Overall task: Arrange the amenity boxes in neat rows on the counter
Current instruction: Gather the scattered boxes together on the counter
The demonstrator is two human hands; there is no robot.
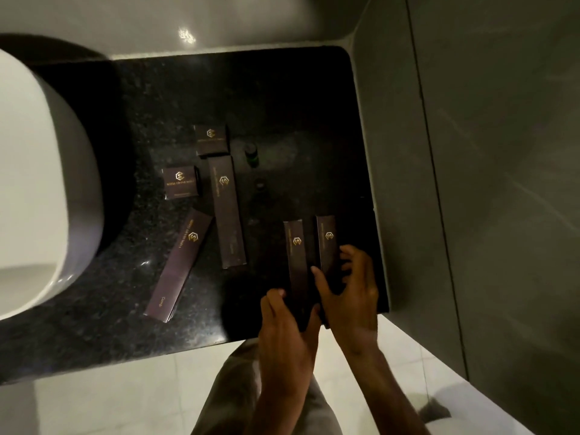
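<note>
Several dark brown amenity boxes with gold logos lie on the black granite counter [282,98]. Two long boxes sit side by side near the counter's front right corner. My left hand [287,321] grips the near end of the left one [296,246]. My right hand [351,287] curls around the right one [326,240]. Another long box [227,211] lies straight in the middle. A fourth long box [179,265] lies slanted to its left. Two small boxes sit further back, one at the rear [211,140] and one to the left [181,182].
A white basin [37,171] stands on the counter's left side. A small dark bottle [251,153] and a second small bottle top [260,184] stand behind the two long boxes. A grey wall [470,152] bounds the counter's right edge. Pale floor tiles lie below the front edge.
</note>
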